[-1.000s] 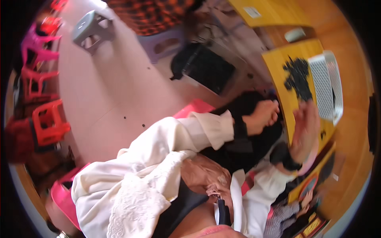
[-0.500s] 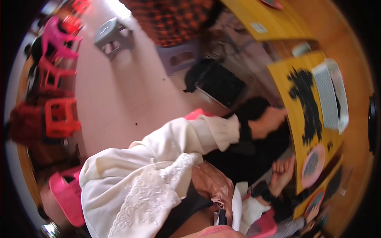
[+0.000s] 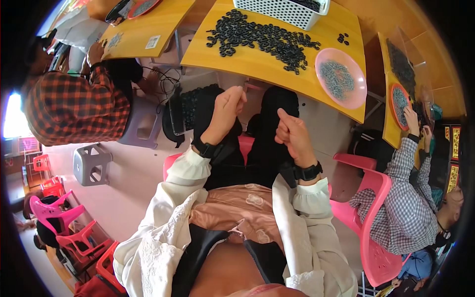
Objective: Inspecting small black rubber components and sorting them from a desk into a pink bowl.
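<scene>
Above my lap, in front of the table, are both my hands. My left hand (image 3: 226,113) is closed, its fingers curled in near my left knee. My right hand (image 3: 295,136) is also closed, thumb up over the bent fingers, apart from the left. Anything inside either hand is hidden or too small to make out. On the yellow table (image 3: 200,47) beyond them lies a spread of small black ring-shaped pieces (image 3: 262,37). A pink plate (image 3: 358,94) at its right holds many small grey metal parts. Each wrist wears a black band.
A white perforated basket (image 3: 277,16) with black pieces stands at the table's far edge. A black crate (image 3: 183,106) of dark parts sits on the floor by my left leg. Co-workers sit on both sides, one near a pink chair (image 3: 378,218). A grey stool (image 3: 92,163) is at left.
My view has swung round to the right and levelled, so the table now lies ahead. Both my hands now show plainly above my lap, closed in both frames.
</scene>
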A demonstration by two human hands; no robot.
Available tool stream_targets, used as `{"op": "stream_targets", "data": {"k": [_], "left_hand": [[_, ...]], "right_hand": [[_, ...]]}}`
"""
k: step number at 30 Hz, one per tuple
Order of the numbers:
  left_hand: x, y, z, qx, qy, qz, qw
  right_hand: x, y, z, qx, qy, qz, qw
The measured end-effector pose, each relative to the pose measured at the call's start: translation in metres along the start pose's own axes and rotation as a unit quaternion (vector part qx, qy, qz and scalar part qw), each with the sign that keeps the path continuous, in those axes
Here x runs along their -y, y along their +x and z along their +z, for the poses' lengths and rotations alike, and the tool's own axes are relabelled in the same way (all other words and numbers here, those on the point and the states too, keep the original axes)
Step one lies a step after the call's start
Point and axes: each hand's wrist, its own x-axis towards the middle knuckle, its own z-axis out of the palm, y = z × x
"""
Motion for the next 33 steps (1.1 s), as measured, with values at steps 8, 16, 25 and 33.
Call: {"op": "stream_targets", "data": {"k": [8, 16, 25, 33], "left_hand": [[0.023, 0.044, 0.066, 0.059, 0.271, 0.051, 0.960], [0.003, 0.085, 0.122, 0.063, 0.434, 0.112, 0.892], [-0.014, 0.181, 0.141, 0.024, 0.546, 0.273, 0.792], [-0.005, 0.213, 0.123, 0.005, 0.621, 0.237, 0.747]], "right_hand": [[0.051, -0.007, -0.038, 0.015, 0.084, -0.011, 0.996], [0.083, -0.002, -0.072, 0.011, 0.156, -0.004, 0.988], [0.102, 0.018, -0.095, 0.022, 0.203, -0.022, 0.979], [0.115, 0.035, -0.099, -0.025, 0.220, -0.013, 0.975]]}}
